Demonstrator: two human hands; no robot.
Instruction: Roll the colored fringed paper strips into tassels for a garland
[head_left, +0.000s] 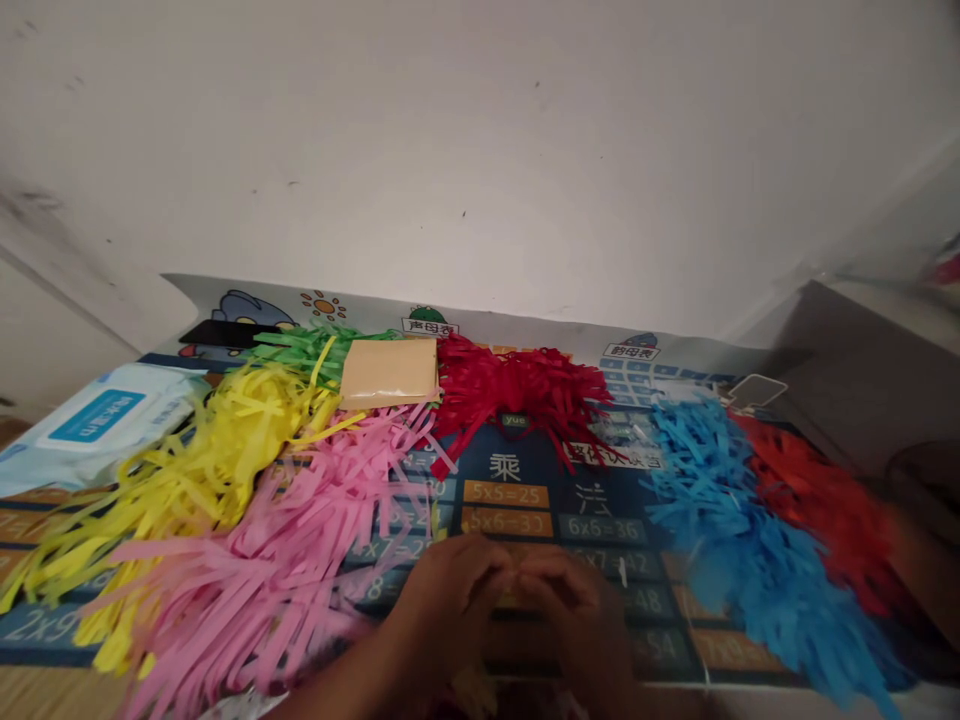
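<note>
My left hand [457, 585] and my right hand [574, 600] meet at the front middle, above a printed multiplication mat [510, 522]. Both have curled fingers, the tips pressed together. Whatever they pinch is hidden behind the fingers. Below them, pale yellow strips [474, 690] show dimly. To the left of my left hand spreads a bundle of pink paper strips [300, 560], with a yellow strip bundle [232, 440] beyond it. Straight ahead lies a red strip bundle [517, 385]. Blue strips [765, 550] lie to the right of my right hand.
Green strips [322, 345] and a tan paper packet [390, 372] lie toward the wall. A wipes pack [105, 420] is at the left. Orange-red strips [821, 500] lie at the right, near a blurred arm-like shape [926, 560]. A white wall [480, 150] rises behind.
</note>
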